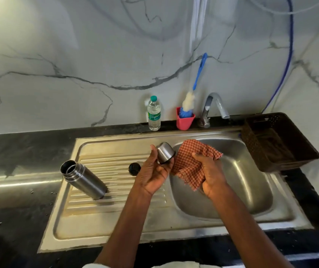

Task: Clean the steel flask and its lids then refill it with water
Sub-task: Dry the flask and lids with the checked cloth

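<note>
Left hand (pixel 152 171) grasps the steel cup lid (pixel 165 153). Right hand (pixel 210 171) clutches the checked cloth (pixel 191 161) beside it. Open flask (pixel 83 179) stands on the drainboard (pixel 120 213).

Flask (pixel 84 179) on drainboard (pixel 116 209), left of basin (pixel 251 190).

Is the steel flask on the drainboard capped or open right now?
Open: the steel flask stands uncapped, its bare mouth showing; the left hand holds its steel lid.
</note>
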